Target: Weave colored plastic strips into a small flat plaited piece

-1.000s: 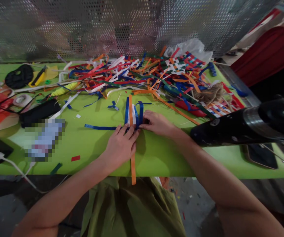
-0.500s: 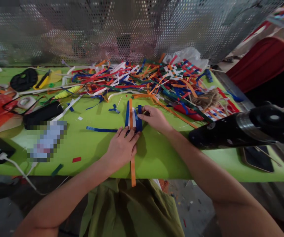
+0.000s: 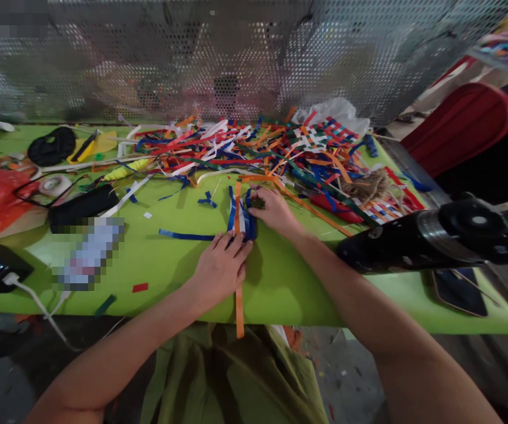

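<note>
My left hand [image 3: 219, 264] lies flat with its fingers spread, pressing a small bundle of crossed strips onto the table. A long orange strip [image 3: 239, 315] runs lengthwise under it, towards my body. Beside that strip lie a white strip [image 3: 242, 224] and blue strips. One blue strip [image 3: 183, 235] sticks out sideways to the left. At the far right of the bundle, my right hand [image 3: 275, 212] pinches the end of an upright blue strip [image 3: 248, 200] between thumb and forefinger. What lies beneath my left palm is hidden.
A tangle of coloured strips [image 3: 227, 147] spreads along the back of the green table [image 3: 289, 282]. To the left are a phone [image 3: 92, 253], a black case [image 3: 83, 207] and a yellow cutter [image 3: 88, 147]. A black cylindrical stand [image 3: 390, 238] juts in from the right.
The blue strip in my right hand now bends into a more visible curl, and the strips' far ends have spread a little. My left hand stays pressed in place. The view has shifted slightly.
</note>
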`<state>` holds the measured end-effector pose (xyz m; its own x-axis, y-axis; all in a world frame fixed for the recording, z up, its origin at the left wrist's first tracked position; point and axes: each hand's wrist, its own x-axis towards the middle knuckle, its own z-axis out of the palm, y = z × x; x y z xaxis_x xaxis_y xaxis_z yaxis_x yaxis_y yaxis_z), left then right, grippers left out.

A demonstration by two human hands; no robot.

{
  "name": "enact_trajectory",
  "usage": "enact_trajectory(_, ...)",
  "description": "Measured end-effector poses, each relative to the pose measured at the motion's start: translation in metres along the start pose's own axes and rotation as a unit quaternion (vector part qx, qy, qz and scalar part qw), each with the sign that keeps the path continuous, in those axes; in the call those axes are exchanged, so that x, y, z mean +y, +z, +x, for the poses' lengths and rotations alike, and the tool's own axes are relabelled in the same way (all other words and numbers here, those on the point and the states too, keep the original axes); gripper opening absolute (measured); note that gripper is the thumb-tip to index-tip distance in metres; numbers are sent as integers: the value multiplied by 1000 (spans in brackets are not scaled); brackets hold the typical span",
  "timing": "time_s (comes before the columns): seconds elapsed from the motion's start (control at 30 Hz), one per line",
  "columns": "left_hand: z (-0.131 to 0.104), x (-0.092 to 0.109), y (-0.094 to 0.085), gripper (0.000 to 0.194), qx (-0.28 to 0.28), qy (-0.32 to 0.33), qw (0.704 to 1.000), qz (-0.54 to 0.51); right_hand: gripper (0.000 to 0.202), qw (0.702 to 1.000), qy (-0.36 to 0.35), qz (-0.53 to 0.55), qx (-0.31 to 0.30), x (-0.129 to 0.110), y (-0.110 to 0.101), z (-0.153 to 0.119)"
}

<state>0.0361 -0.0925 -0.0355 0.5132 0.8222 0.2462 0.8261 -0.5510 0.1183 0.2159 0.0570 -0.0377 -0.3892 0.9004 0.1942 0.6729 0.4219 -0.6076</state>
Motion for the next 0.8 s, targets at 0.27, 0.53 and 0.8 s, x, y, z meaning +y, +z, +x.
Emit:
enact_trajectory(0.27, -1, 1, 0, 44, -13, 1, 1000, 21, 27, 989, 20, -143, 40, -5, -3, -12)
enact_trajectory(0.53, 2, 0, -2, 46, -38, 17, 998, 43, 23, 983, 16, -181, 27, -15, -5, -18)
enact_trajectory(0.8, 2, -3, 4, 46, -34, 16, 998, 42, 31, 987, -5, -160, 33, -38, -34, -45)
